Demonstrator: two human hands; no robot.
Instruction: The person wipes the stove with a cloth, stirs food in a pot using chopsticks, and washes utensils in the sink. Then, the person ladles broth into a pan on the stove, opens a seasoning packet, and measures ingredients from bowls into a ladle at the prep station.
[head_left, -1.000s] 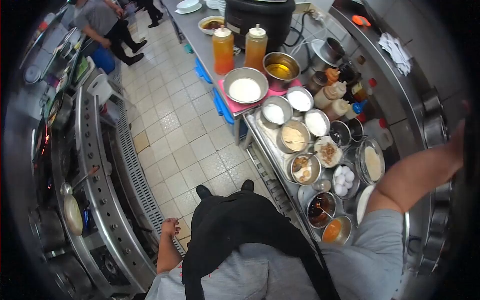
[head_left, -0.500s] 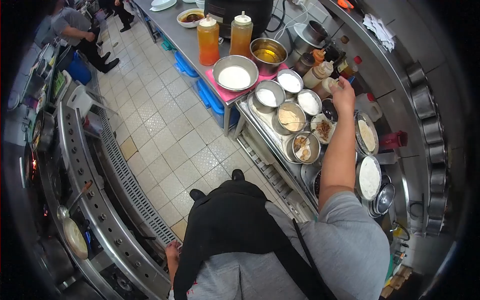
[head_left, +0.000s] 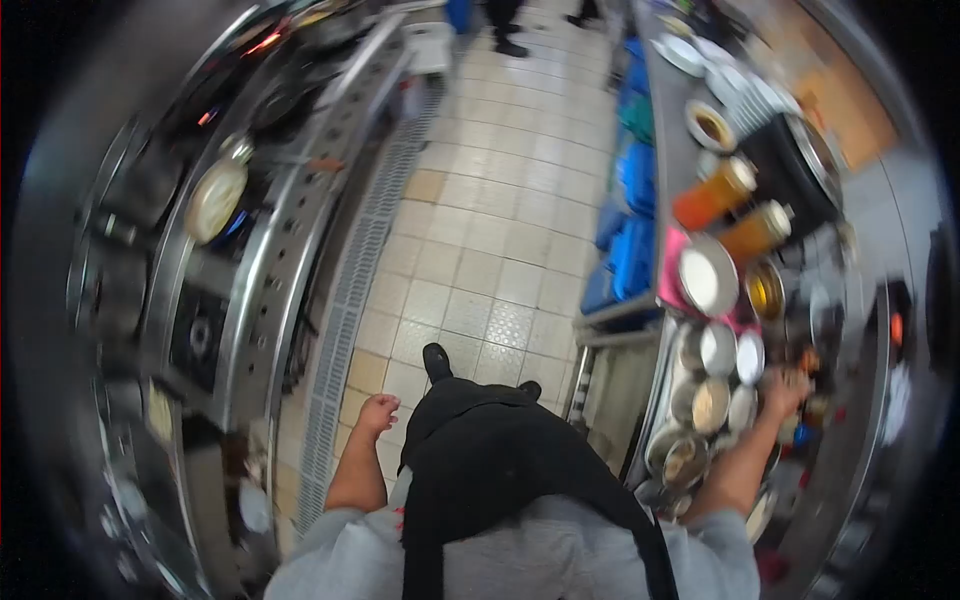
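My left hand (head_left: 378, 413) hangs over the floor beside the cooking range, its fingers curled together with nothing visible in them. On the other side, my right hand (head_left: 787, 390) reaches over the counter, among the squeeze bottles behind the metal bowls. Motion blurs its fingers, so any hold is unclear. Close to it are a bowl of white powder (head_left: 750, 358) and a bowl of pale yellow powder (head_left: 710, 404). A larger bowl of white contents (head_left: 708, 281) stands farther up the counter, next to a pot of yellow oil (head_left: 765, 291).
Two squeeze bottles of orange sauce (head_left: 714, 194) lean toward a black appliance (head_left: 785, 170). Across the aisle, the range (head_left: 262, 285) holds a pan with pale contents (head_left: 217, 202) and a ladle. Flames show farther back. Another person's legs (head_left: 505, 25) are at the aisle's far end.
The view has swung, bringing the range and aisle more upright. My left hand has come out from beside the apron into plain sight. My right hand stays over the bottles, now blurred.
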